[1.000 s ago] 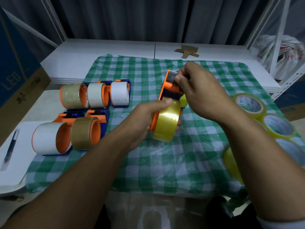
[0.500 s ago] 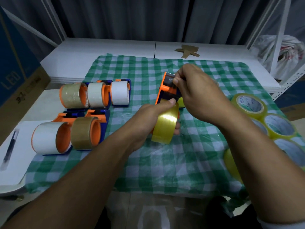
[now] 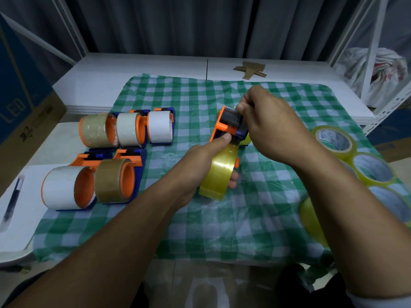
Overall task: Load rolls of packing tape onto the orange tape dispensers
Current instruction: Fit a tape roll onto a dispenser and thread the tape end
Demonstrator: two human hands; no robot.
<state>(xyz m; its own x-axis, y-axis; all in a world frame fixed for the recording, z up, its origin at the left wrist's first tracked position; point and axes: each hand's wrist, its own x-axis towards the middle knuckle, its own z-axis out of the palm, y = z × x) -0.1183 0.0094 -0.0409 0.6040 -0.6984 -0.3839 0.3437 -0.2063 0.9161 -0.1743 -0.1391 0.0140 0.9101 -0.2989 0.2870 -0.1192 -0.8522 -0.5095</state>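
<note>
Above the middle of the checked cloth I hold an orange tape dispenser (image 3: 224, 122) with a yellowish clear tape roll (image 3: 219, 174) on it. My left hand (image 3: 200, 161) grips the roll and the dispenser's lower body, thumb on the orange side. My right hand (image 3: 269, 127) pinches at the dark cutter end, fingers closed over the top. On the left lie several loaded dispensers: a clear roll (image 3: 95, 130), a white roll (image 3: 127, 128), another white roll (image 3: 159, 126), a big white roll (image 3: 60, 190) and a brown roll (image 3: 112, 180).
Loose yellowish tape rolls (image 3: 334, 141) (image 3: 372, 167) lie at the cloth's right edge, partly behind my right forearm. The green checked cloth (image 3: 255, 223) covers a white table. A pen (image 3: 12, 196) rests at far left, cardboard scraps (image 3: 252, 70) at the back, a cardboard box (image 3: 20, 121) left.
The dispenser and roll have tilted slightly and shifted a little; my right fingers have moved along the cutter end. The loaded dispensers on the left have not moved.
</note>
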